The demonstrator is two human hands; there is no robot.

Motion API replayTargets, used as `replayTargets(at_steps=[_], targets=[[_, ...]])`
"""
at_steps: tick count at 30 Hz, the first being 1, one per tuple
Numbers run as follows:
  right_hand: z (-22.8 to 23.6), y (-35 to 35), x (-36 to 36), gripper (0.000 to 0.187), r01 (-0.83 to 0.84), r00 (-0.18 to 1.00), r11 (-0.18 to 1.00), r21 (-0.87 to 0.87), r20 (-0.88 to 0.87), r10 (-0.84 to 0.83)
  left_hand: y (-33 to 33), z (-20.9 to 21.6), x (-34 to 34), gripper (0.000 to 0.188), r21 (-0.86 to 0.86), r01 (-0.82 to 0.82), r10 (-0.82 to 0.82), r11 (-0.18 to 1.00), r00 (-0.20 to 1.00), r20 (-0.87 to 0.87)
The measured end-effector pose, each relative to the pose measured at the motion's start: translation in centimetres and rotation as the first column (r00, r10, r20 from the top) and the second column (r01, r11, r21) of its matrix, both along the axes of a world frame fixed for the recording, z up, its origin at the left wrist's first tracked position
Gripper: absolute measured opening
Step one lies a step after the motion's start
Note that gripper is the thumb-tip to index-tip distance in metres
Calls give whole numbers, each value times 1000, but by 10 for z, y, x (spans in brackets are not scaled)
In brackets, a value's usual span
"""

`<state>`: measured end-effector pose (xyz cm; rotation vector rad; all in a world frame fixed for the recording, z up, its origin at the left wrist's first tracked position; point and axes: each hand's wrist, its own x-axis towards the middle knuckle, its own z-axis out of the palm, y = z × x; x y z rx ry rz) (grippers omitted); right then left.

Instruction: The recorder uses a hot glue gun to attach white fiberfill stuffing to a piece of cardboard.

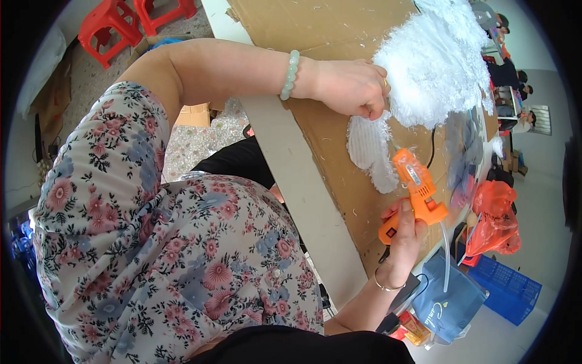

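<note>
Head view, rotated strongly; the surface [315, 182] runs diagonally from top centre to lower right, covered by a brown cardboard sheet [339, 151] that likely shields it from glue drips.

Right hand [405, 233], lower right of centre: grip clamped around the handle of an orange hot glue gun [417, 193], thumb laid along the body. Nozzle points toward upper left of the gun, at the flat white ribbed piece [371, 151] lying on the cardboard. A clear glue stick [447, 258] projects from the gun's rear; a black cord [431, 145] trails off toward the upper right.

Left hand [351, 88], upper centre: fingers closed together, pinching the lower edge of the fluffy white mass [433, 64], apparently lifting that edge clear so the nozzle can reach the seam between fluff and ribbed piece. A pale green bead bracelet [290, 75] sits at the wrist.

Periphery: 2 red plastic stools [130, 21] on the floor, upper left; an orange plastic bag [497, 218] and a blue crate [506, 291], right side; a blue bag [451, 303], lower right. Other people sit at the far upper right.
</note>
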<state>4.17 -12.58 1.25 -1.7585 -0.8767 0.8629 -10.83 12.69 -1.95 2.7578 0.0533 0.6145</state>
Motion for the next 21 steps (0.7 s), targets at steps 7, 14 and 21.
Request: replayTargets(at_steps=[7, 14, 21], targets=[[6, -3, 27, 24, 51, 997, 995, 86, -54, -47, -11, 20, 25, 6, -635, -125, 69, 762, 991, -112], [12, -6, 40, 25, 89, 990, 990, 108, -121, -76, 3, 4, 55, 17, -290, -98, 102, 952, 995, -1], [11, -12, 53, 24, 112, 980, 986, 125, -180, -88, -11, 12, 62, 22, 116, 94, -97, 989, 995, 26]])
